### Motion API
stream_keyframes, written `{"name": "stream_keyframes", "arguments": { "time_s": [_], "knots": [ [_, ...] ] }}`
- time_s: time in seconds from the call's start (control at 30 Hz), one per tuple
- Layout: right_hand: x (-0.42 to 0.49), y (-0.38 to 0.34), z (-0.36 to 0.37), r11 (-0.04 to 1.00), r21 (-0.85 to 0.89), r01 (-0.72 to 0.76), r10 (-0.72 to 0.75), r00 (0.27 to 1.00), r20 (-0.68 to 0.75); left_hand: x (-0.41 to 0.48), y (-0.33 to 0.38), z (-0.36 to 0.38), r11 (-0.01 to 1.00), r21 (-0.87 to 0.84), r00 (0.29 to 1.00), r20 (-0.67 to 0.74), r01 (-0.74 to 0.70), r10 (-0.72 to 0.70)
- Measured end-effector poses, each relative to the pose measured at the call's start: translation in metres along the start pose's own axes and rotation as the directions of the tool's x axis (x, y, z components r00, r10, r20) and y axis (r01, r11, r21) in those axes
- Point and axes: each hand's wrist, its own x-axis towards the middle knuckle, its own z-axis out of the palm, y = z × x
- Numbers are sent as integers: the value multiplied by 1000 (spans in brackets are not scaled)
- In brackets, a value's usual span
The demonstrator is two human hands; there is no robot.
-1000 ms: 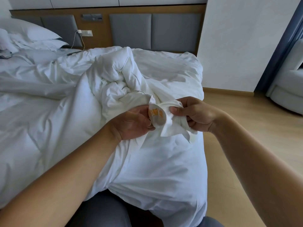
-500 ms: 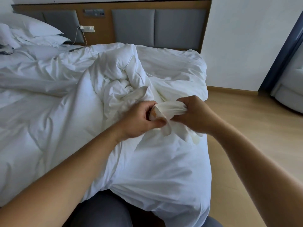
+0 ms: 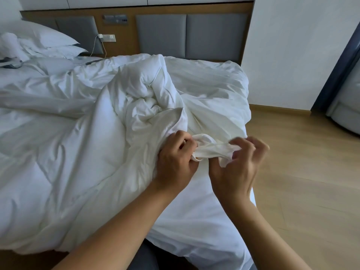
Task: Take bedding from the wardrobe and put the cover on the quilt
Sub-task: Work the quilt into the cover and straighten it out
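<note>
Room surface: pale wooden floor (image 3: 303,172) on your right, white bedding spread ahead and to your left. Nearest the camera, both of your bare forearms reach in to meet over the near right part of the bedding. Between the hands runs the corner (image 3: 212,150) of the cover (image 3: 204,221), twisted into a short, creased white strip and pulled nearly level. Your left hand (image 3: 175,162) is curled tight round the strip's left end, knuckles up, thumb pressed against the fabric. Your right hand (image 3: 237,168) is motion-blurred; its fingers (image 3: 245,143) are half curled and the strip's right end sits pinched at their tips against the thumb, a loose tail hanging just below. The cover itself is smooth, faintly striped cloth, lying flat under your wrists and running on along the right-hand side. To the left, touching it, lies the quilt (image 3: 58,152), puffy and stitched, rumpled. Beyond your hands the two are bunched in a knotted heap (image 3: 148,98) that blocks the view of the far bedding. Further off: pillows (image 3: 44,36) at far left, grey padded headboard (image 3: 214,34), a wall socket (image 3: 108,37) with a cable (image 3: 95,47) hanging. Far right: white wall (image 3: 292,55), dark curtain (image 3: 339,61), a pale armchair (image 3: 348,106).
</note>
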Motion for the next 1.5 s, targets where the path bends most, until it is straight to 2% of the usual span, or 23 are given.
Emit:
{"name": "stream_keyframes", "arguments": {
  "time_s": [0.03,0.1,0.13,0.17,0.2,0.23,0.27,0.3,0.4,0.5,0.6,0.67,0.8,0.9,0.97,1.03,1.1,1.13,1.23,1.33,1.43,1.47,1.5],
  "knots": [
    [-5,-2,-6,998,38,-41,41,999,-6,-1,0,1,1000,3,1000,1,-23,23],
    [-10,-9,-17,945,110,-309,296,947,121,-2,0,3,997,17,997,7,-71,71],
    [-8,-14,-20,853,131,-506,462,847,263,-2,1,3,995,31,996,11,-94,94],
    [-5,-16,-22,723,135,-678,578,700,419,-3,3,4,992,43,993,18,-116,115],
    [1,-15,-24,585,131,-800,618,545,567,-4,4,4,990,52,991,30,-133,132],
    [8,-13,-26,456,126,-881,601,409,686,-4,5,3,988,58,989,47,-145,143],
    [16,-14,-27,361,117,-925,559,315,767,-4,6,2,987,66,987,68,-150,145],
    [22,-13,-27,322,111,-940,524,274,806,-4,8,0,986,72,986,93,-148,141],
    [31,-8,-21,318,122,-940,593,297,749,-2,13,-3,988,65,970,212,-137,121],
    [33,-1,-15,313,164,-935,664,339,667,-5,20,-8,992,70,913,402,-104,68],
    [34,3,-14,284,250,-926,649,377,661,-10,25,-16,996,73,862,507,-49,5],
    [34,5,-13,260,270,-927,630,374,681,-9,25,-22,999,47,843,538,-24,-5],
    [33,11,-15,125,327,-937,582,336,741,-3,23,-32,1000,-14,826,564,-14,20],
    [36,15,-20,120,344,-931,532,353,770,-1,24,-38,998,-67,819,573,0,39],
    [39,18,-25,125,357,-926,477,371,797,0,25,-41,991,-125,844,535,42,31],
    [41,21,-29,148,365,-919,428,393,814,4,26,-41,955,-197,867,487,224,-103],
    [41,24,-32,186,363,-913,387,407,827,9,25,-38,864,-255,833,479,434,-277],
    [41,26,-33,199,361,-911,372,412,832,13,24,-36,838,-249,809,490,486,-323],
    [40,31,-37,197,351,-915,330,399,856,20,20,-29,846,-218,788,528,487,-317],
    [38,34,-38,143,327,-934,306,356,883,27,17,-29,856,-220,768,581,467,-270],
    [36,33,-36,77,307,-949,311,315,897,33,18,-29,835,-206,722,630,511,-286],
    [36,31,-34,54,301,-952,325,302,896,35,21,-30,857,-197,744,609,477,-274],
    [36,30,-33,28,302,-953,344,293,892,36,25,-33,905,-181,806,543,385,-235]
  ]
}}
